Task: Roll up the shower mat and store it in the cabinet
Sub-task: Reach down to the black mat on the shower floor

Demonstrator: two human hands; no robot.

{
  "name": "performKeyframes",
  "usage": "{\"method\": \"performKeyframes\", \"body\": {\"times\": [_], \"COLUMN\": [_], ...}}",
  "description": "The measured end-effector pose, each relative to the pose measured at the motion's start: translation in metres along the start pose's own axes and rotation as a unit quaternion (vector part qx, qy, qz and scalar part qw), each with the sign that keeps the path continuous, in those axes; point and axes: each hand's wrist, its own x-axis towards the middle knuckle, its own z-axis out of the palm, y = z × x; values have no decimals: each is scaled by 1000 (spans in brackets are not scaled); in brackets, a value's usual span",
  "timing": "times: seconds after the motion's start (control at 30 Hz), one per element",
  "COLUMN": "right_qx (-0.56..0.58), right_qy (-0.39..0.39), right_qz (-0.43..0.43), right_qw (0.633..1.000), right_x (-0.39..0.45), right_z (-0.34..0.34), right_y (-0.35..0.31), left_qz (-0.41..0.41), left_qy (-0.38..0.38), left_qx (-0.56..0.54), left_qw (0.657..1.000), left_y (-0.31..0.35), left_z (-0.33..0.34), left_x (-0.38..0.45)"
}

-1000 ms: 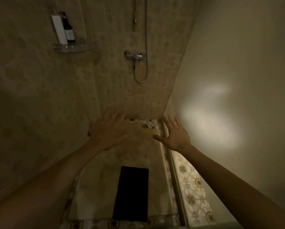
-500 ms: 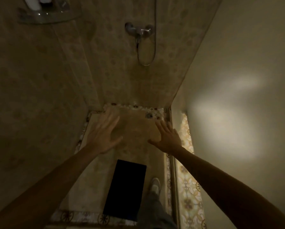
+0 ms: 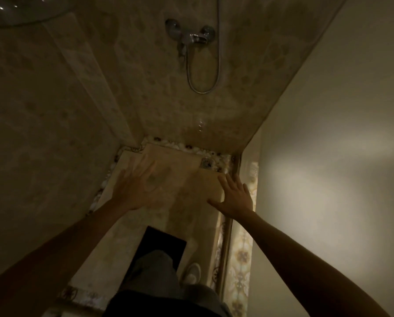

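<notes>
A dark rectangular shower mat (image 3: 163,240) lies flat on the beige shower floor, low in the middle of the view. My own knee covers its near part. My left hand (image 3: 137,189) is stretched forward above the floor, fingers spread and blurred, holding nothing. My right hand (image 3: 233,196) reaches forward beside it with fingers apart, also bare. Both hands hover beyond the mat's far edge, apart from it. No cabinet is in view.
Tiled walls close in the narrow stall on the left and back. A chrome mixer tap (image 3: 190,34) with a looped hose (image 3: 203,72) hangs on the back wall. A floor drain (image 3: 206,163) sits at the far right corner. My white shoe (image 3: 191,273) stands right of the mat.
The view has tilted down and moved forward into the stall. My leg and shoe have come into view over the mat. Both hands have dropped lower toward the floor.
</notes>
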Motion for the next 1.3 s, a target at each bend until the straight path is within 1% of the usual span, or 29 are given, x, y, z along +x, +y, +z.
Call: {"method": "performKeyframes", "body": {"times": [0.1, 0.17, 0.23, 0.33, 0.43, 0.53, 0.57, 0.63, 0.73, 0.83, 0.97, 1.13, 1.23, 1.3], "right_qx": [-7, -16, -25, -56, -117, -158, -168, -202, -219, -243, -277, -303, -325, -344], "right_qy": [-8, -16, -23, -43, -45, -74, -81, -99, -114, -119, -144, -178, -184, -200], "right_qz": [-8, -23, -41, -80, -134, -167, -190, -252, -322, -400, -483, -592, -650, -672], "right_qw": [1000, 999, 999, 994, 983, 970, 964, 941, 914, 876, 818, 725, 662, 624], "right_x": [26, 48, 74, 126, 183, 226, 237, 261, 287, 303, 311, 302, 291, 285], "right_z": [-7, -12, -14, -19, -28, -45, -50, -57, -64, -60, -41, -9, 15, 35], "right_y": [11, 14, 11, 1, -16, -39, -49, -75, -117, -164, -227, -301, -341, -363], "left_qz": [-1, -17, -33, -68, -117, -180, -208, -264, -325, -397, -492, -602, -657, -693], "left_qy": [1, 2, 10, 0, 3, -3, 1, 12, 21, 41, 58, 79, 85, 80], "left_qx": [-8, -35, -32, -54, -66, -94, -102, -121, -147, -168, -204, -252, -288, -308], "left_qw": [1000, 999, 999, 996, 991, 979, 973, 957, 934, 902, 844, 754, 691, 647], "left_y": [1, -1, -6, -19, -41, -65, -71, -82, -89, -93, -88, -57, -37, -24], "left_z": [3, 8, 16, 30, 43, 49, 54, 62, 69, 76, 77, 85, 93, 100], "left_x": [23, 35, 47, 71, 101, 114, 113, 107, 86, 55, 16, -26, -39, -45]}}
